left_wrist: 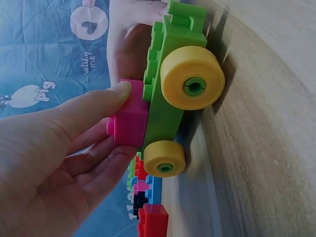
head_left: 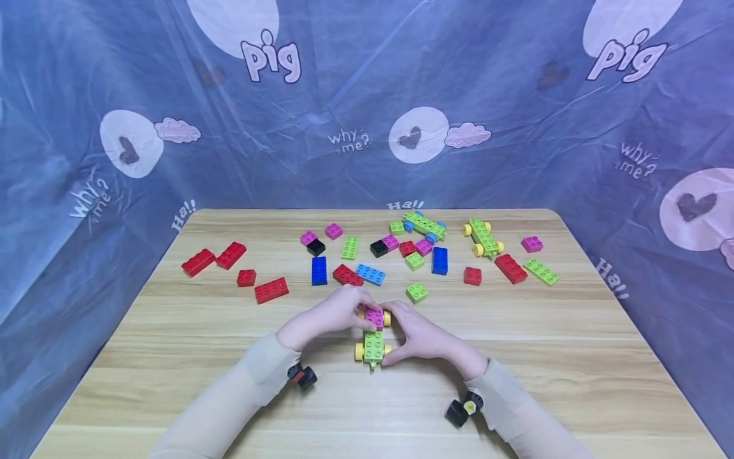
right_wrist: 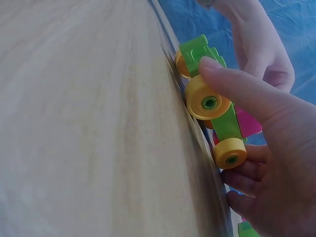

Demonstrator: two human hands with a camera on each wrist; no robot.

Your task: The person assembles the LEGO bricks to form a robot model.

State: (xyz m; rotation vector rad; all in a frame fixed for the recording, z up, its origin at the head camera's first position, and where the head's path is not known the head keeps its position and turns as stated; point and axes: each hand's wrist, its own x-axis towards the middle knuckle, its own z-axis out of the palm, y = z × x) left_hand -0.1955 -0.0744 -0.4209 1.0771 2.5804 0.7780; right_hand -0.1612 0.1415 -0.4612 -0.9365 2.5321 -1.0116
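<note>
Toy car (head_left: 373, 345), backdrop (head_left: 350, 83) lettered "pig", seemingly "Ha!!"

In the head view the left hand (head_left: 343, 309) covers part of the pink brick (head_left: 374, 317), plus all but a sliver of the car's (head_left: 374, 347) far left wheel (head_left: 360, 313). Honestly can't tell if that brick's pushed all the way down. Right wrist cam is worse: the right hand's (right_wrist: 291, 148) thumb (right_wrist: 247, 89) blocks a chunk of the brick, and the left fingers mostly vanish behind it. A red brick (left_wrist: 155, 221) gets chopped by the bottom edge in the left wrist view, same for a green brick (right_wrist: 247, 230) in the right wrist one. Both sleeves (head_left: 229, 395) and the tabletop (head_left: 172, 344) run off the bottom of the head view.
</note>
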